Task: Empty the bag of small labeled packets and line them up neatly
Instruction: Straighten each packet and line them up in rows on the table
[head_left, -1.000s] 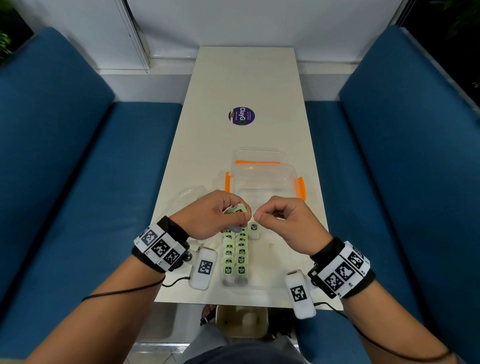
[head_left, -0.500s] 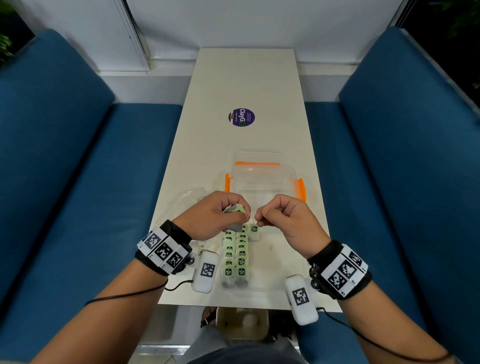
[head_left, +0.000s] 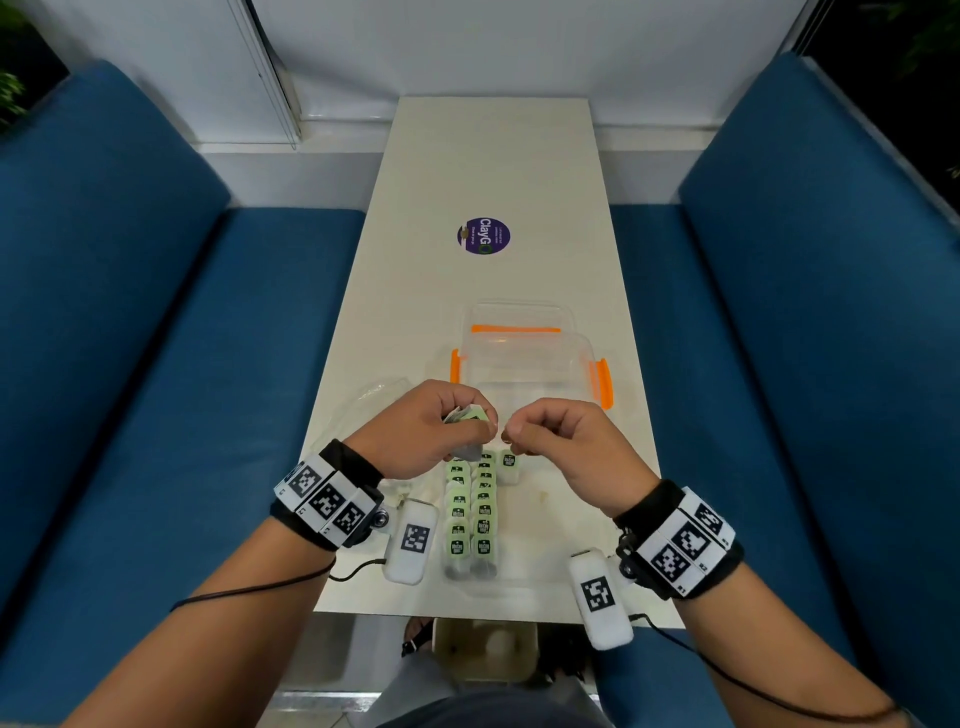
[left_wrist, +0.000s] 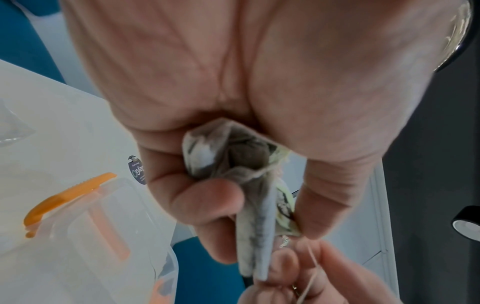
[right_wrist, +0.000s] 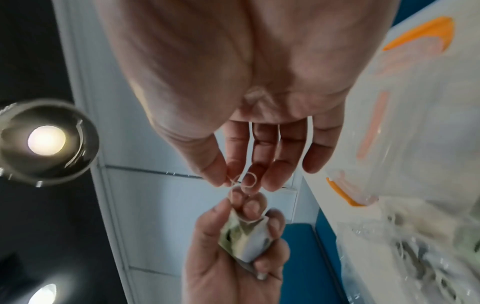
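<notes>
My left hand (head_left: 480, 423) grips a crumpled bundle of small green-labeled packets (head_left: 465, 415) above the table; the bundle (left_wrist: 233, 156) shows between its thumb and curled fingers. My right hand (head_left: 511, 434), just to its right, pinches a thin string (right_wrist: 249, 181) that runs from the bundle (right_wrist: 244, 238). Below the hands, several packets lie in two neat columns (head_left: 470, 519), labels up. A single packet (head_left: 509, 463) starts a third column beside them.
A clear lidded box with orange clips (head_left: 530, 364) stands right behind the hands. The empty clear plastic bag (head_left: 374, 400) lies to the left of my left hand. A purple round sticker (head_left: 483, 236) sits farther back on the narrow white table (head_left: 519, 156). Blue benches flank it.
</notes>
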